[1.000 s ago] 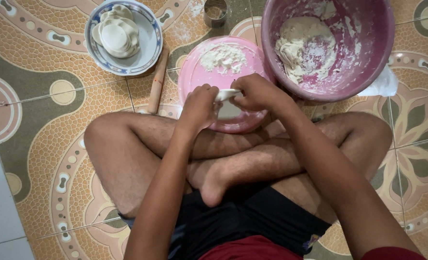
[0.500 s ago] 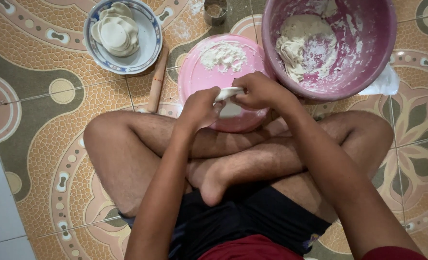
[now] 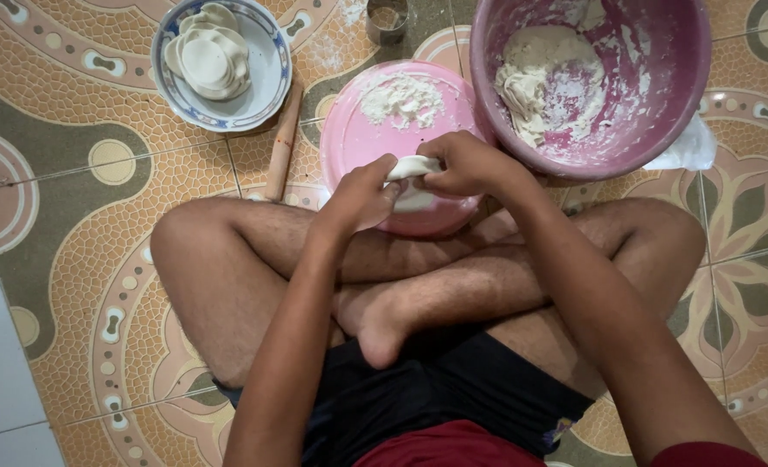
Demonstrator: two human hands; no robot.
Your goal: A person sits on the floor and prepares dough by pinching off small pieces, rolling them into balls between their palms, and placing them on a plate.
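I sit cross-legged on a patterned tile floor. My left hand (image 3: pixel 360 195) and my right hand (image 3: pixel 468 164) both pinch a small white piece of dough (image 3: pixel 410 166), held just above the near edge of an upturned pink plate (image 3: pixel 358 143). A little heap of flour (image 3: pixel 399 97) lies on the plate's far side. Part of the dough is hidden by my fingers.
A large pink basin (image 3: pixel 661 104) with a lump of dough (image 3: pixel 540 73) stands at the upper right. A blue-rimmed white bowl (image 3: pixel 267 82) holds several flat dough rounds (image 3: pixel 209 60). A wooden rolling pin (image 3: pixel 280 143) lies between bowl and plate. A metal ring cutter (image 3: pixel 387 19) sits at the top edge.
Both hands stay on the dough over the plate; the fingers have shifted slightly as they work it. Nothing else has moved.
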